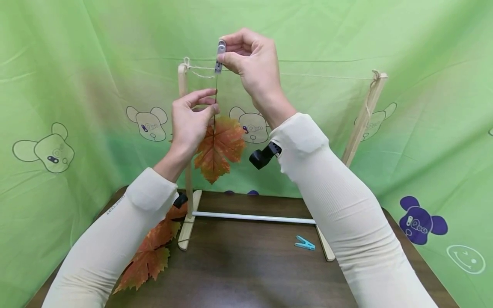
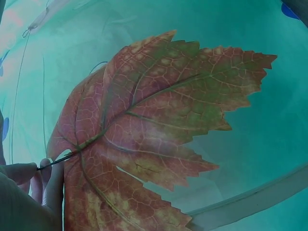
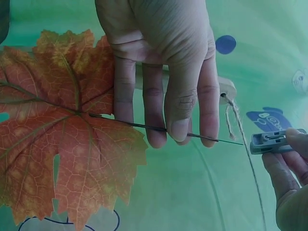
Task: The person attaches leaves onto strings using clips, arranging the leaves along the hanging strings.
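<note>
An orange-red leaf (image 1: 219, 149) hangs below the string, its thin dark stem (image 3: 149, 127) pointing up. My left hand (image 1: 191, 120) pinches that stem between thumb and fingers, seen closely in the right wrist view. Above it, my right hand (image 1: 256, 64) pinches a grey clothespin (image 1: 220, 56) at the string (image 1: 319, 75), near the left post. The stem's tip reaches the clothespin's lower end; whether the clothespin grips it I cannot tell. In the left wrist view the leaf (image 2: 144, 110) fills the middle, beside the fingers of my left hand (image 2: 29, 192).
A wooden frame with a left post (image 1: 182, 81), a right post (image 1: 363, 119) and a white bottom bar (image 1: 254, 217) stands on the brown table (image 1: 231, 273). A blue clothespin (image 1: 305, 243) lies at the right. More orange leaves (image 1: 148, 256) lie at the left, partly behind my left sleeve.
</note>
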Available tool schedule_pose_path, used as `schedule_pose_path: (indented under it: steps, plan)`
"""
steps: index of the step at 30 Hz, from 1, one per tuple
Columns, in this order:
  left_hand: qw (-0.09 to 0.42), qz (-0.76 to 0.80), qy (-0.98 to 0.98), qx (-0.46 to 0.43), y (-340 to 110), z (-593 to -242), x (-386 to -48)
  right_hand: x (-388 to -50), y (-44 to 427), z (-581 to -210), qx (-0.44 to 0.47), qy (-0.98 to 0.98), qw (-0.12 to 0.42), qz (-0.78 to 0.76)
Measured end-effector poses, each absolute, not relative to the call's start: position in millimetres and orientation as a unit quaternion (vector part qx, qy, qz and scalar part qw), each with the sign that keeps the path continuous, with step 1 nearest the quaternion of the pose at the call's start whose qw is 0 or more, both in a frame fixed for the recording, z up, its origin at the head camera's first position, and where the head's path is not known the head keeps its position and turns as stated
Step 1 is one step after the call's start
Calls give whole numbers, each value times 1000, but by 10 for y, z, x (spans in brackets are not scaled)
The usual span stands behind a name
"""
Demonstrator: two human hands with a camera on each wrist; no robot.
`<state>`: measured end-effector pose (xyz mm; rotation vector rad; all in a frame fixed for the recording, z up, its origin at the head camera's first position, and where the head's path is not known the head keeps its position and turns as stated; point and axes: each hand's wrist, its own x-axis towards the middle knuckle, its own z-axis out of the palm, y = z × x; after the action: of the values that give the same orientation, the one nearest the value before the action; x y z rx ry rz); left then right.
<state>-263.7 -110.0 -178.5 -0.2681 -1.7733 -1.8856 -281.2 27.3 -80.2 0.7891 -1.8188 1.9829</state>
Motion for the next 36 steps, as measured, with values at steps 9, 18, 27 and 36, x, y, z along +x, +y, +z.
schedule_pose_path:
  steps: [9, 18, 27, 36]
  plan:
    - [269, -698, -657, -97, -1102, -1771, -2637, -2840, 257, -767, 269, -648, 169, 692]
    - [270, -698, -656, -92, -1109, -1764, -2636, -2859, 230, -736, 258, -654, 166, 691]
    - [281, -689, -662, -89, -1107, -1770, -2641, -2880, 188, -724, 248, -661, 153, 691]
    - [281, -688, -663, -87, -1098, -1764, -2632, -2880, 180, -716, 243, -680, 138, 678]
